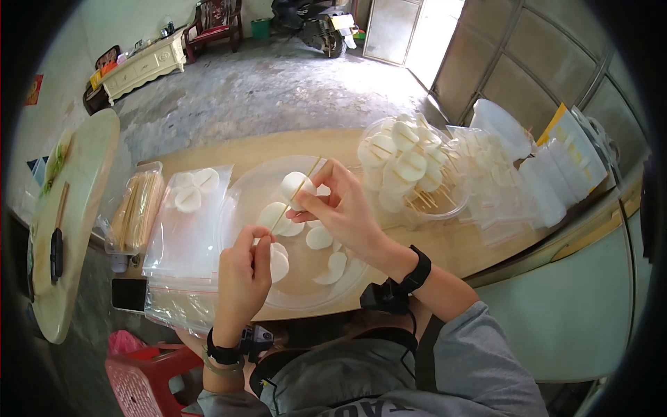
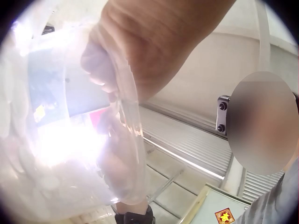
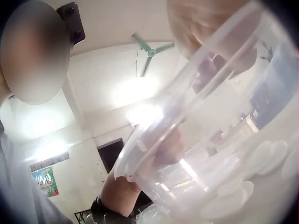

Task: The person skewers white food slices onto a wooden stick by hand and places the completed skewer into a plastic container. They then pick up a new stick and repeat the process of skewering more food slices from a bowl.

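In the head view the left hand (image 1: 244, 274) pinches the lower end of a thin wooden stick (image 1: 286, 208) between thumb and fingers. Above and to the right, the right hand (image 1: 342, 208) pinches a round white slice (image 1: 297, 189) with the stick lying across it. Both hands are over a large clear round tub (image 1: 319, 300) with loose white slices (image 1: 319, 238) in it. The left wrist view shows the left hand (image 2: 140, 46) beside the tub's clear wall (image 2: 135, 172); the right wrist view shows the right hand (image 3: 210, 37) by the same wall (image 3: 140, 154).
At the right, a clear container (image 1: 458, 210) holds many white slices on sticks (image 1: 410, 167), beside plastic bags (image 1: 497, 181). To the left lie flat clear bags (image 1: 184, 240) with a few slices, a box of sticks (image 1: 135, 208) and a phone (image 1: 129, 295).
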